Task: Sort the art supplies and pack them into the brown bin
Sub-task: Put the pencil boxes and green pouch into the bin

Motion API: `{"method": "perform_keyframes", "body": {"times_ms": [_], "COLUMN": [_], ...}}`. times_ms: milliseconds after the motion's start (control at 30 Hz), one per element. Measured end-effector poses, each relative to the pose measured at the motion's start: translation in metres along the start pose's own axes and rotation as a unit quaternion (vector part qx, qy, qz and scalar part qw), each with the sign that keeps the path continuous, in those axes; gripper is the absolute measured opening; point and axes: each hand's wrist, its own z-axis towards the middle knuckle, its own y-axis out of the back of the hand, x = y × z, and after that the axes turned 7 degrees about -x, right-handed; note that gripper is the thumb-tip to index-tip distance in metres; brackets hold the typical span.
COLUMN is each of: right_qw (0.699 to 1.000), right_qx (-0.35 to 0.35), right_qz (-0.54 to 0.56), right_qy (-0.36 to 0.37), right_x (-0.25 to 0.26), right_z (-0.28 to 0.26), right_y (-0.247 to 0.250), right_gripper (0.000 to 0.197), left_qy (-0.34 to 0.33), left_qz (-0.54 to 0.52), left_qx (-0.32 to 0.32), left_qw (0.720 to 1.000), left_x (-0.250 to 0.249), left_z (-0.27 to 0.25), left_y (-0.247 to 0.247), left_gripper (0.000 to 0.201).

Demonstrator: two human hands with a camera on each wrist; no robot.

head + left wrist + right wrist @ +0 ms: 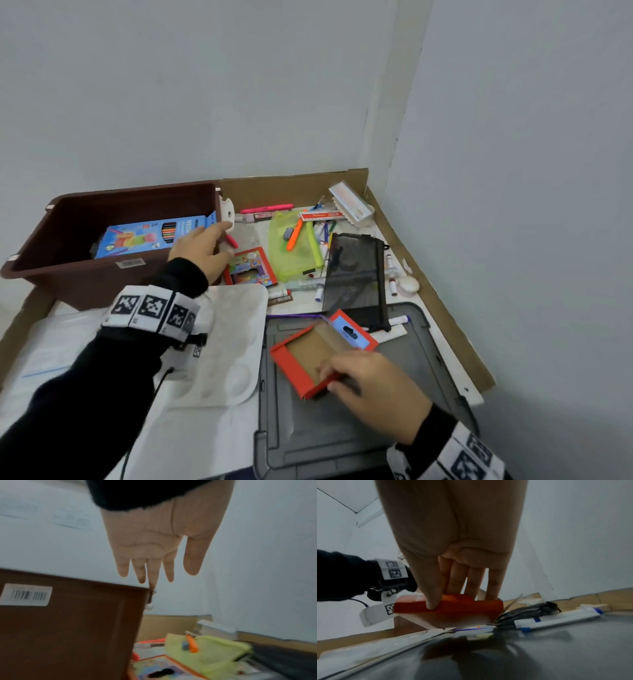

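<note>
Two hands work over a cluttered counter lined with cardboard, set in the corner of a pale wall; the biggest thing on it is the brown bin at the left centre of the head view, open-topped, with a barcode sticker on its near wall and a blue pencil box lying inside. A grey lid lies flat at the lower centre, and a white paint palette sits just left of it; above the lid lie a black mesh pouch and, further up, a yellow-green zip pouch with an orange marker on it. A small crayon box rests between the bin and the green pouch; loose pens and markers are scattered around the pouches, too small to tell apart.

The right hand is at the lower centre, its thumb and fingers pinching the near edge of a red-orange cardboard box — the box is tilted, its near end lifted off the grey lid. The left hand reaches over the bin's right corner, fingers straight and spread a little, holding nothing; one fingertip appears to touch the bin's rim in the left wrist view.
</note>
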Motion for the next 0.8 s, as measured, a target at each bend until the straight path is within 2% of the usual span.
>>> {"method": "perform_keyframes", "body": {"times_ms": [100,167,267,367,433,533,600,667,733,800], "right_qw": [0.998,0.997,0.995,0.982,0.96,0.93,0.917,0.922,0.939,0.951], "right_qx": [0.011,0.011,-0.015,-0.058,-0.1,-0.171,-0.233,-0.267,-0.242,-0.184], "right_qz": [-0.046,-0.047,0.052,0.125,0.186,0.228,0.202,0.126,0.028,-0.064], "right_qy": [-0.031,-0.053,-0.083,-0.131,-0.182,-0.234,-0.252,-0.251,-0.245,-0.24], "right_x": [0.006,0.01,0.018,0.026,0.029,0.029,0.026,0.02,0.013,0.006], "right_z": [-0.012,-0.016,-0.021,-0.026,-0.029,-0.034,-0.04,-0.045,-0.05,-0.054], "right_y": [-0.018,-0.027,-0.036,-0.043,-0.044,-0.044,-0.04,-0.035,-0.031,-0.028], "right_gripper": [0.019,0.018,0.017,0.019,0.024,0.029,0.027,0.024,0.023,0.029], "left_qy": [-0.074,-0.116,-0.145,-0.164,-0.159,-0.166,-0.168,-0.171,-0.178,-0.191], "left_qz": [-0.037,-0.075,-0.043,0.051,0.076,0.071,0.056,0.032,0.01,-0.004], "left_qx": [-0.037,0.002,0.109,0.167,0.184,0.153,0.14,0.139,0.133,0.133], "left_qw": [0.996,0.99,0.982,0.971,0.967,0.972,0.974,0.975,0.975,0.972], "left_x": [-0.016,-0.024,-0.03,-0.029,-0.028,-0.025,-0.022,-0.019,-0.015,-0.012], "left_z": [-0.052,-0.093,-0.141,-0.169,-0.177,-0.175,-0.171,-0.168,-0.166,-0.165], "left_y": [-0.008,-0.019,-0.041,-0.064,-0.073,-0.078,-0.08,-0.081,-0.082,-0.083], "left_gripper": [0.048,0.049,0.053,0.061,0.071,0.079,0.08,0.08,0.08,0.082]}}
